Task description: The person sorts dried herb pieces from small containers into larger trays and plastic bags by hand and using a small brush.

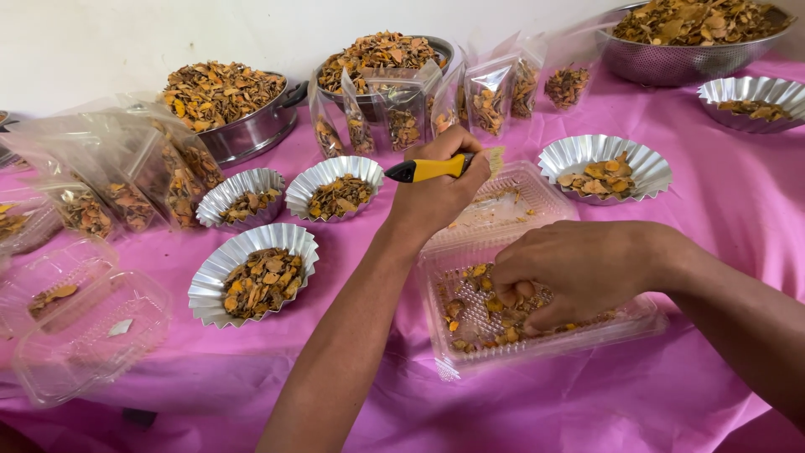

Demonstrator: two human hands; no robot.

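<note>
My left hand (438,186) grips a brush with a yellow and black handle (432,169); its pale bristles (495,156) stick out over the open lid of a clear plastic clamshell box (545,346). My right hand (570,273) reaches into the box's lower half, fingers pinched on dried orange-brown slices (470,312) lying there. Both hands are over the pink tablecloth (721,210).
Crinkled foil cups of the same dried slices stand at the left (212,285), (223,195), (295,190) and the right (650,164), (776,88). Behind are filled clear pouches (490,99), two metal pots (251,134), (443,46) and a colander (671,63). Nearly empty clamshell boxes (88,348) sit at the near left.
</note>
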